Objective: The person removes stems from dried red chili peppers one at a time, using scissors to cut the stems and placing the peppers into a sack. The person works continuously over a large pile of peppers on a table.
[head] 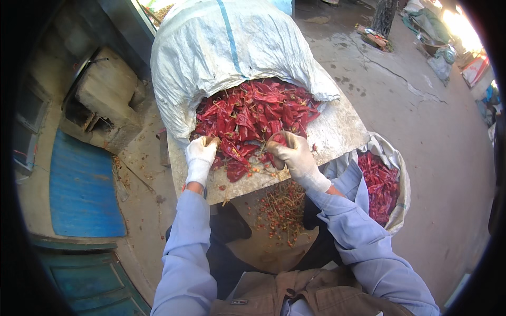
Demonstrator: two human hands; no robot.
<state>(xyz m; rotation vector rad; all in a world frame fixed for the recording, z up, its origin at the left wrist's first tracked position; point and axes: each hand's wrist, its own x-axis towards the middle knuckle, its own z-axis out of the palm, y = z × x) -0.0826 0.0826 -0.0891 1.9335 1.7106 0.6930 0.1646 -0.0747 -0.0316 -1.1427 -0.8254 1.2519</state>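
Dried red chili peppers (253, 110) spill from the mouth of a large white woven sack (237, 47) onto a pale board (336, 126). My left hand (203, 152), in a white glove, rests at the left edge of the pile with thumb and fingers drawn together; whether anything is between them cannot be told. My right hand (292, 154), in a stained glove, is curled around a piece of red chili (280, 139) at the pile's right front. Loose peppers and small orange-red bits lie on the board between the hands.
Right of the board stands an open white sack (401, 189) holding red chilies (377, 185). Stems and bits (284, 209) lie on the ground between my legs. At the left are a clay stove (106, 87) and a blue sheet (83, 185). A tree trunk (384, 17) rises farther back.
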